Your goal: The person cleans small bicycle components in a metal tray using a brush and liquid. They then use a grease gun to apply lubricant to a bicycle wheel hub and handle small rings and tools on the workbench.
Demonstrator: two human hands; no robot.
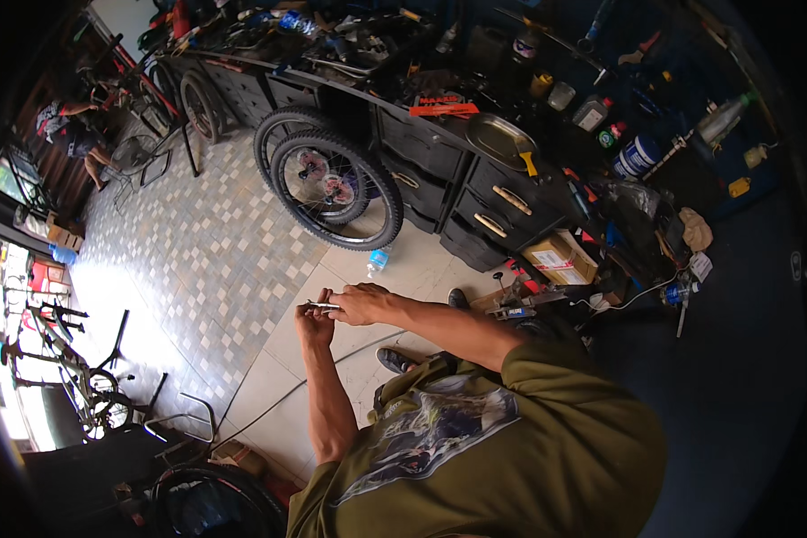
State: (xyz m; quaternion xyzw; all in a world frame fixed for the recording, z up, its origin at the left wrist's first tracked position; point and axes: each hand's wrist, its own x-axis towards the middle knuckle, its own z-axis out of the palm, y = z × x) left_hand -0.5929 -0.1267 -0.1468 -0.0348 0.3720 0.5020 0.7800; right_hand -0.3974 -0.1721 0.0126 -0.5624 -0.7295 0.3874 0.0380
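My two hands meet in front of my chest, above the pale tiled floor. My left hand is closed, its fingers curled around one end of a small, slim silvery metal piece. From the right, my right hand grips the same piece, with fingers bent and knuckles up. Fingers cover most of the piece, so its exact kind cannot be made out. Below and behind the hands, a clear plastic bottle with a blue label rests on the floor.
Two bicycle wheels lean against a dark workbench with drawers. On the bench are tools, bottles and an oval metal tray. A cardboard box stands at right. A black cable crosses the floor. Another person is at far left.
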